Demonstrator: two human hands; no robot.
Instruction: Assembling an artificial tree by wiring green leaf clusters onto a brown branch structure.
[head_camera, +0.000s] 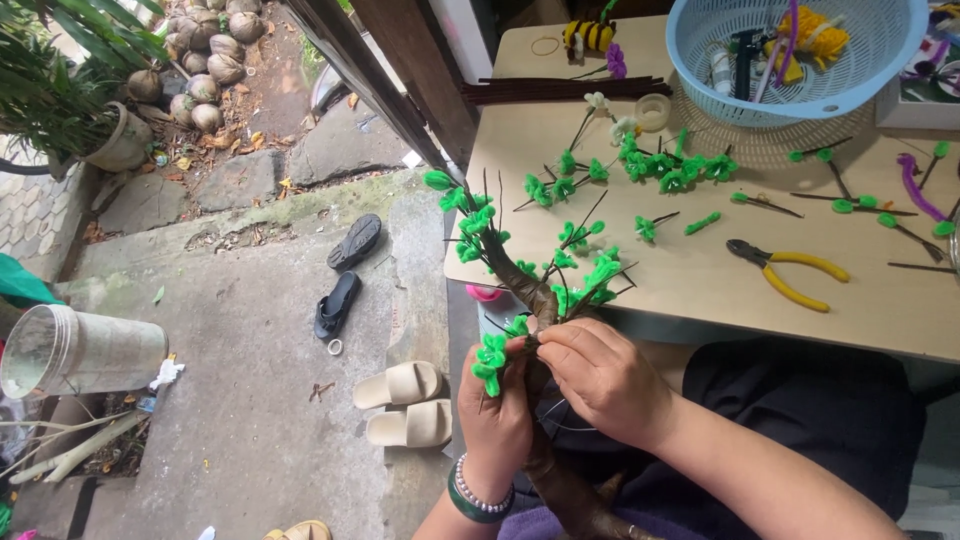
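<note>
A craft tree with a brown wrapped trunk (560, 480) and green pipe-cleaner leaves (480, 215) rests on my lap, its top leaning toward the table. My left hand (495, 410) grips the trunk from below, next to a green leaf sprig (490, 362). My right hand (600, 375) pinches a thin dark branch wire against the trunk just above the left hand. Both hands touch the tree at the same spot.
The beige table (700, 270) carries loose green leaf sprigs (670, 170), yellow-handled pliers (790, 270), a bundle of dark wires (560, 90), a tape roll (653, 110) and a blue basket (800, 60). On the concrete floor lie black sandals (345, 275), beige slides (405, 400) and a plastic jar (75, 350).
</note>
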